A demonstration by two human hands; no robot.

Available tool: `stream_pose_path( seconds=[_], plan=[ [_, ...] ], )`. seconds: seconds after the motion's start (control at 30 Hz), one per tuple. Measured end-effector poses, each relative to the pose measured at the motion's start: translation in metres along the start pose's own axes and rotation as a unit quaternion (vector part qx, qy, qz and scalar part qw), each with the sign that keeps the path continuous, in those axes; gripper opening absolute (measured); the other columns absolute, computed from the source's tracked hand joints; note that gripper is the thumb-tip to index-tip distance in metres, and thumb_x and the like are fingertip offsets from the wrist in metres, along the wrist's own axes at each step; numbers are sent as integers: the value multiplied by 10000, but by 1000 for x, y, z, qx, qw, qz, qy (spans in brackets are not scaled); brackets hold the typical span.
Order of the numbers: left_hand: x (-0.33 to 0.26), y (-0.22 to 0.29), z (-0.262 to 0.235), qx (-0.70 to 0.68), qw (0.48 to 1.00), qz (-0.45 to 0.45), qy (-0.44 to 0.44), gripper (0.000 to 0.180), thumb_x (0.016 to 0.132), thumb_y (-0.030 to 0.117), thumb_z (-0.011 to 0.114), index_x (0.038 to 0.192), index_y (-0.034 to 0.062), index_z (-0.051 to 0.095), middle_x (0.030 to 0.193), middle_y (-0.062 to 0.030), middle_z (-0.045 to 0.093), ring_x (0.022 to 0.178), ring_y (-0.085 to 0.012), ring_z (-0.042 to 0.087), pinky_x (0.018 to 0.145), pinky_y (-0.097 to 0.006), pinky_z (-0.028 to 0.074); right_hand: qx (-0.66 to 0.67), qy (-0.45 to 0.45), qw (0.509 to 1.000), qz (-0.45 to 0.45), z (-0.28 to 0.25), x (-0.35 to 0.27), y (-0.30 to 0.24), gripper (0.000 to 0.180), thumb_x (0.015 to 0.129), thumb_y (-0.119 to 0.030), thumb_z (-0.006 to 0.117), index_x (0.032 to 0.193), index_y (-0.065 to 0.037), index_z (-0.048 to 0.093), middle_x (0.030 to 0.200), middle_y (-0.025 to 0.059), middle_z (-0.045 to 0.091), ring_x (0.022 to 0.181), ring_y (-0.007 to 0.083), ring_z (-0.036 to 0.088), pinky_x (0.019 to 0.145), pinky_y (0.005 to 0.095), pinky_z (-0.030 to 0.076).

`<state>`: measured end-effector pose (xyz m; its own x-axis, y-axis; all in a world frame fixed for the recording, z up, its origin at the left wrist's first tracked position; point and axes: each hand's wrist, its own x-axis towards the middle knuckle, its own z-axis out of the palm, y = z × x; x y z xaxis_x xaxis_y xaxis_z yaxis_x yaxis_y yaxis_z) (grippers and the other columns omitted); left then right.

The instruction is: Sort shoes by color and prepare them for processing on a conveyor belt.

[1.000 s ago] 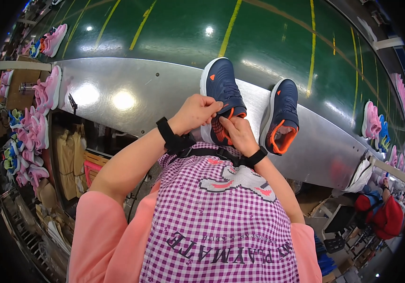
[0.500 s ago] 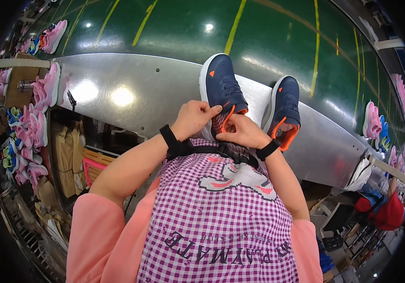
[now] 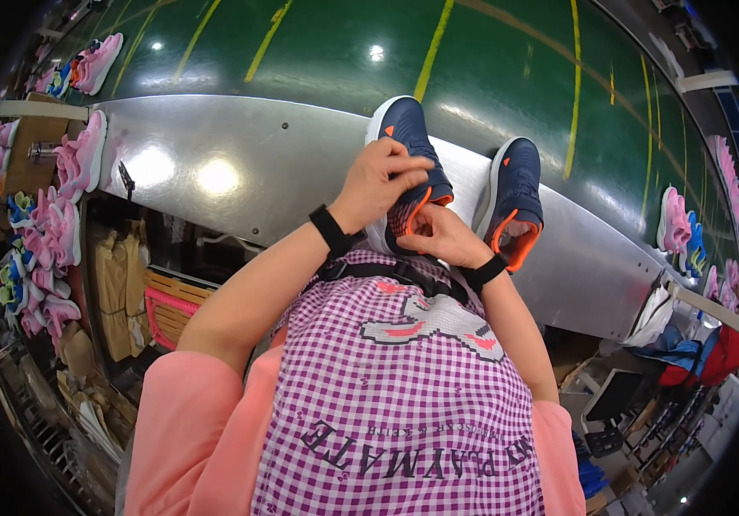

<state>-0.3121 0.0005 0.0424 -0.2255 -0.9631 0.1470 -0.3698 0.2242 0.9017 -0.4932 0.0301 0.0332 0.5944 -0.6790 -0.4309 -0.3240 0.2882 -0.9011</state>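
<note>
A navy sneaker (image 3: 403, 117) with a white sole and orange collar lining stands on the metal ledge, toe pointing away from me. My right hand (image 3: 449, 236) pinches its collar at the heel opening, thumb and fingers closed on the edge. Over the sneaker's lace area is my left hand (image 3: 381, 182), its fingers bent and drawn together with the thumb; whatever may be between them is hidden. A matching navy sneaker (image 3: 522, 172) rests to the right, with pale stuffing visible inside its opening. Neither hand touches that one.
Beyond the metal ledge (image 3: 301, 163) lies a green belt (image 3: 326, 60) with yellow lines. Pink shoes (image 3: 80, 159) sit in stacks at the left, and more pink and blue shoes (image 3: 673, 219) stand at the far right. Brown paper (image 3: 118, 292) hangs below the ledge.
My left hand has moved up and forward from the sneaker's collar side to over its laces. My right hand keeps its hold at the heel. Both sneakers stay in place.
</note>
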Motion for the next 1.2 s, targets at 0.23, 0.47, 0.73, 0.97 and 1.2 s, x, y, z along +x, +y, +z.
stream_pose_path(
  seconds=[0.23, 0.47, 0.73, 0.97, 1.2],
  plan=[
    [-10, -14, 4, 110, 989, 79, 53, 206, 807, 126, 662, 1012, 124, 687, 893, -65, 529, 879, -242, 517, 775, -338, 430, -242, 108, 960, -89, 22, 5, -12, 265, 761, -191, 623, 885, 19, 519, 716, 213, 603, 680, 345, 628, 612, 410, 487],
    [-10, -5, -4, 27, 999, -18, 16, 218, 867, 160, 617, 1073, 103, 661, 1090, -82, 586, 1023, -238, 532, 850, -326, 440, -379, 262, 885, -68, 35, -4, -5, 226, 743, -86, 582, 876, 44, 453, 622, 190, 581, 593, 351, 610, 560, 434, 493],
    [23, 19, 27, 185, 949, 222, -129, 227, 744, 79, 662, 968, 43, 657, 951, -64, 619, 895, -258, 564, 746, -333, 481, -500, 320, 799, -97, 44, 5, 19, 261, 728, -150, 600, 883, 60, 612, 897, 191, 583, 898, 329, 535, 813, 384, 438],
    [30, 29, 28, 256, 913, 255, -189, 222, 719, 37, 660, 940, 24, 641, 896, -83, 603, 822, -277, 552, 706, -362, 469, -413, 277, 856, -140, 39, 9, 22, 119, 694, -95, 569, 746, -37, 658, 796, 146, 624, 786, 300, 591, 628, 373, 472],
    [-3, -2, 15, 147, 979, 65, -122, 242, 808, 89, 660, 1036, 15, 631, 1006, -145, 572, 946, -308, 555, 841, -363, 443, -498, 412, 759, -85, 12, -49, 16, 254, 671, -175, 646, 853, -16, 568, 876, 120, 535, 875, 239, 513, 760, 338, 436]
  ],
)
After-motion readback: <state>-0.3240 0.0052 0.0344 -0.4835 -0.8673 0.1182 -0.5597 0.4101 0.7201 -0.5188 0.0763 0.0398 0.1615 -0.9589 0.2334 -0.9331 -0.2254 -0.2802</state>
